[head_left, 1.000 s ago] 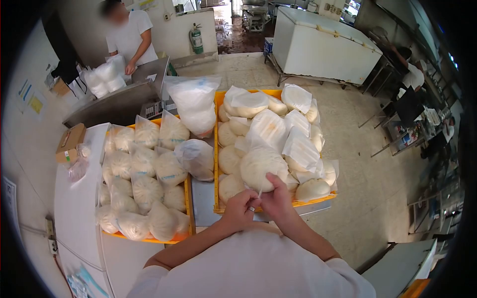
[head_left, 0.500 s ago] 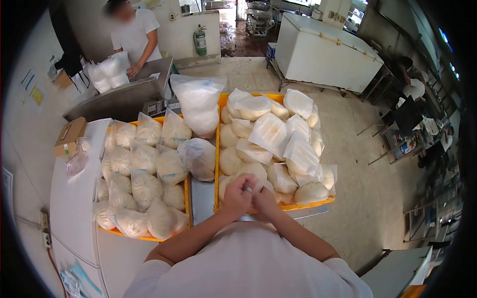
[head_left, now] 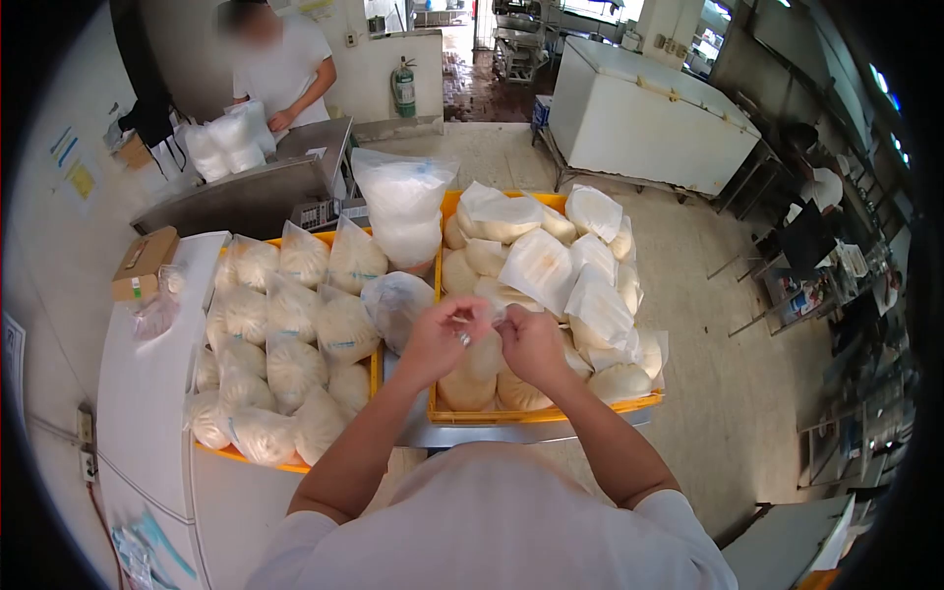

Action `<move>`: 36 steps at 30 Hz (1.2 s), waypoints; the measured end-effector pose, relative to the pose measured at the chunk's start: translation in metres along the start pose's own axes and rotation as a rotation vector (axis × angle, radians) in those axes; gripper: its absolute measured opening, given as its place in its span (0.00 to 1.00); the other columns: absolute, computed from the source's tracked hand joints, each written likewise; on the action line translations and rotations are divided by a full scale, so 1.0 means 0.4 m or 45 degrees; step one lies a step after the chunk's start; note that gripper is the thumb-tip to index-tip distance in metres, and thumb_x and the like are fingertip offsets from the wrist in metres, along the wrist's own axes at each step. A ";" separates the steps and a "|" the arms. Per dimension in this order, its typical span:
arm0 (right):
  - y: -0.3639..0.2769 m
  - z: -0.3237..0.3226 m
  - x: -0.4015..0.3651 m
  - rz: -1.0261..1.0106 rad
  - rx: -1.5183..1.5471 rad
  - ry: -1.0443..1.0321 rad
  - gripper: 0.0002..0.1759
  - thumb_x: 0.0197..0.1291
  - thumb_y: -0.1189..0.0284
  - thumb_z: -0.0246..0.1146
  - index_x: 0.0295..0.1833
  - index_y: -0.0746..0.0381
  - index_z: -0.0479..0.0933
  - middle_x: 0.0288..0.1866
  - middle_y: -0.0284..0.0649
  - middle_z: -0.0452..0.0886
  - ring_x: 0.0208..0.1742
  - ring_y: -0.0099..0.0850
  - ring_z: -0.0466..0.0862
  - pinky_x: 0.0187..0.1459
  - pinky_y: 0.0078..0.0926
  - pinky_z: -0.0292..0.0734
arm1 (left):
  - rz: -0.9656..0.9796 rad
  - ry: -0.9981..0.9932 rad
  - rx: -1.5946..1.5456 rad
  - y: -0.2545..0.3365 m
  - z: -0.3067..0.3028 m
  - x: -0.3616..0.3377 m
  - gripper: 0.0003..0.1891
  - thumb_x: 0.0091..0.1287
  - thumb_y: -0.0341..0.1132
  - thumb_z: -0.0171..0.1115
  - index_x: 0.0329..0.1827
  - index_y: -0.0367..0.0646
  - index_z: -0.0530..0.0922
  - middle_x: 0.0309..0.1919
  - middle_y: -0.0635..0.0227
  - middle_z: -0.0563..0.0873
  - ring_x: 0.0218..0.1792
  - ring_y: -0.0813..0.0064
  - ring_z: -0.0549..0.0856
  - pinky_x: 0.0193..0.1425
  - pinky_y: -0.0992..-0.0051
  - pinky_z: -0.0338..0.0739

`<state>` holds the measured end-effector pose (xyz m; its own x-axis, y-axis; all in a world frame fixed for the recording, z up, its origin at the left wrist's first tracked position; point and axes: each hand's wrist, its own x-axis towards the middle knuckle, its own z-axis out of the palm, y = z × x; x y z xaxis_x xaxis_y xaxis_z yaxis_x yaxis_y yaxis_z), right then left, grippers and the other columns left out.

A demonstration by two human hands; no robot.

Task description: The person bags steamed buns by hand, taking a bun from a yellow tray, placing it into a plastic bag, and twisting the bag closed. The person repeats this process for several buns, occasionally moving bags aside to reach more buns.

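Note:
My left hand (head_left: 444, 339) and my right hand (head_left: 534, 344) are raised close together over the near left part of the right yellow crate (head_left: 511, 417). Their fingertips pinch the gathered top of a thin clear plastic bag (head_left: 482, 356), which hangs between them. What it contains blends with the round white buns (head_left: 466, 389) below. The buns in this crate lie loose, several with pieces of white paper (head_left: 537, 267) on them. To the left, another yellow crate (head_left: 375, 369) carries several buns in clear bags (head_left: 292, 366). A bagged bun (head_left: 396, 307) lies beside my left hand.
A large bag of white packages (head_left: 404, 206) stands behind the crates. A cardboard box (head_left: 146, 264) is on the white surface at left. Another person (head_left: 285, 64) stands at a metal counter (head_left: 246, 187). A white chest freezer (head_left: 649, 113) stands at the back.
My hands have moved up and forward, and slightly apart, from being clasped together near the crate's front edge. The bag now shows between them. The view has shifted a little.

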<state>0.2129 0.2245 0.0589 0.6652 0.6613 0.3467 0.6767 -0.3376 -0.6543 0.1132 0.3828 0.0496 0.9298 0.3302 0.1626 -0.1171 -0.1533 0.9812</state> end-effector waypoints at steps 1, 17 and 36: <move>-0.016 -0.009 0.004 0.029 0.058 0.012 0.08 0.62 0.72 0.66 0.36 0.66 0.79 0.27 0.56 0.81 0.30 0.53 0.83 0.30 0.47 0.75 | 0.120 0.031 -0.013 0.003 -0.003 -0.012 0.25 0.67 0.37 0.72 0.64 0.40 0.76 0.53 0.65 0.83 0.53 0.74 0.81 0.58 0.73 0.76; 0.008 -0.108 -0.061 1.023 1.791 -0.499 0.25 0.70 0.62 0.66 0.65 0.65 0.75 0.52 0.41 0.86 0.49 0.31 0.86 0.54 0.33 0.83 | 0.257 -0.111 -0.109 0.169 0.022 -0.147 0.14 0.78 0.35 0.51 0.47 0.40 0.87 0.42 0.63 0.88 0.50 0.71 0.86 0.60 0.71 0.78; 0.000 -0.071 -0.153 0.841 2.562 -0.977 0.40 0.70 0.38 0.54 0.72 0.59 0.69 0.66 0.52 0.78 0.66 0.51 0.79 0.60 0.66 0.78 | 0.327 0.018 -0.202 0.293 -0.043 -0.092 0.15 0.73 0.26 0.52 0.61 0.37 0.78 0.59 0.63 0.84 0.61 0.75 0.79 0.62 0.73 0.74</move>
<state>0.1814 0.1650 0.0568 0.0466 0.9973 -0.0566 -0.9473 0.0261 -0.3194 0.0594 0.3687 0.1606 0.8579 0.3126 0.4078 -0.4017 -0.0867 0.9116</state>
